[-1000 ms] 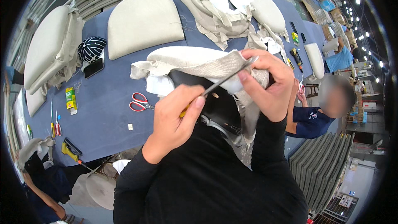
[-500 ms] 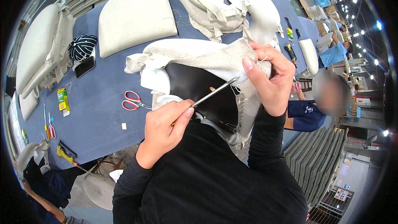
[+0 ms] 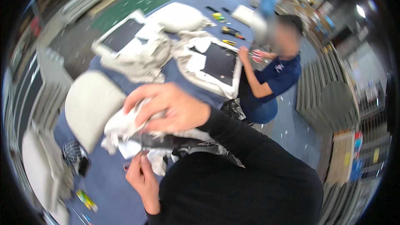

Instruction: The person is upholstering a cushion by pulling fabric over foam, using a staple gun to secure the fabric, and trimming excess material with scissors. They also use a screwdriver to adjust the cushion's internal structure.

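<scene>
In front of me lies a seat cushion (image 3: 154, 141) with a dark underside and loose cream fabric around it. My right hand (image 3: 173, 108), blurred by motion, reaches across it, with the bunched fabric cover (image 3: 118, 123) between its thumb and bent fingers. Nearer to my body, my left hand (image 3: 143, 179) is closed in a pinch at the cushion's near edge. A thin shaft of a screwdriver (image 3: 141, 142) seems to rise from its fingertips; the handle is hidden in the hand. Scissors (image 3: 126, 166) with red handles show in part beside that hand.
A finished cream cushion (image 3: 91, 106) lies at the left beside a stack of cushions (image 3: 43, 171). Further off are more half-covered cushions (image 3: 129, 52). A co-worker (image 3: 271, 73) sits at the right, holding red-handled scissors (image 3: 259, 55). A yellow-green box (image 3: 86, 201) lies near left.
My view has swung to the right. My right hand has moved left over the cushion, still at the fabric. The left hand is lower, with the screwdriver pointing away from me.
</scene>
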Available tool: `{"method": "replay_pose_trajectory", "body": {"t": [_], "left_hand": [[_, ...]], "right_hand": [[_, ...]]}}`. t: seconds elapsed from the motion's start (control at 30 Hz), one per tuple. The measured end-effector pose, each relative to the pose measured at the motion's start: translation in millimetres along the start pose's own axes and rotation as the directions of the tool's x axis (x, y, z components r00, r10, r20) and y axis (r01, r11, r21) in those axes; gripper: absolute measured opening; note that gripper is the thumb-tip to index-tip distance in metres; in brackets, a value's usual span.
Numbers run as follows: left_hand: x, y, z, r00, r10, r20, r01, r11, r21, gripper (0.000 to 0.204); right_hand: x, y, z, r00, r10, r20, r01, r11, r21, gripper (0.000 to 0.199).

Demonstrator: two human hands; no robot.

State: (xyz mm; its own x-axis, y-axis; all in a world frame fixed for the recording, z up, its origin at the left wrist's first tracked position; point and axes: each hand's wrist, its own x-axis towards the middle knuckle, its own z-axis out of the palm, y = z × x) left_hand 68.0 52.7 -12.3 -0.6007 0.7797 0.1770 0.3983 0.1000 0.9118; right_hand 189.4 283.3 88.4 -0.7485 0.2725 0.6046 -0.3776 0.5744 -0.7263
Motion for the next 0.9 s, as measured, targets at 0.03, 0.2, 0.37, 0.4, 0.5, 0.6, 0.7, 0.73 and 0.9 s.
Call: {"method": "replay_pose_trajectory", "body": {"t": [0.03, 0.2, 0.37, 0.4, 0.5, 0.6, 0.7, 0.73, 0.9], "left_hand": [[2, -3, -3, 0.998, -0.057, 0.003, 0.057, 0.998, -0.036, 0.022], [8, 9, 16, 1.0, 0.015, 0.021, -0.012, 0.993, -0.113, 0.026], [7, 18, 14, 0.996, 0.041, 0.08, -0.037, 0.997, -0.062, 0.026], [6, 18, 14, 0.994, 0.055, 0.092, -0.051, 0.998, -0.041, 0.027], [4, 23, 13, 0.996, 0.03, 0.089, -0.025, 0.998, -0.06, 0.027], [3, 24, 11, 0.996, 0.067, 0.061, -0.066, 0.997, -0.026, 0.025], [-7, 25, 0, 0.997, 0.072, 0.036, -0.073, 0.997, 0.03, 0.015], [-7, 32, -3, 0.995, 0.092, 0.046, -0.095, 0.994, 0.059, 0.012], [-5, 51, -18, 0.973, 0.184, 0.138, -0.205, 0.966, 0.156, 0.009]], "right_hand": [[1, 2, 6, 1.0, 0.025, -0.004, -0.024, 0.998, 0.051, 0.013], [-23, -8, -10, 0.998, 0.008, -0.07, -0.005, 0.999, 0.041, 0.017], [-36, -13, -17, 0.995, -0.012, -0.097, 0.015, 1.0, 0.026, 0.019], [-38, -16, -19, 0.996, 0.028, -0.089, -0.023, 0.998, 0.058, 0.019], [-41, -23, -19, 0.993, 0.082, -0.084, -0.073, 0.992, 0.106, 0.02], [-40, -23, -22, 0.992, 0.011, -0.125, -0.007, 0.999, 0.038, 0.027], [-44, -24, -31, 0.997, 0.039, -0.071, -0.038, 0.999, 0.009, 0.054], [-51, -18, -30, 0.995, 0.079, -0.056, -0.078, 0.997, 0.024, 0.063], [-77, -17, -15, 0.976, 0.185, -0.115, -0.154, 0.959, 0.238, 0.073]]}}
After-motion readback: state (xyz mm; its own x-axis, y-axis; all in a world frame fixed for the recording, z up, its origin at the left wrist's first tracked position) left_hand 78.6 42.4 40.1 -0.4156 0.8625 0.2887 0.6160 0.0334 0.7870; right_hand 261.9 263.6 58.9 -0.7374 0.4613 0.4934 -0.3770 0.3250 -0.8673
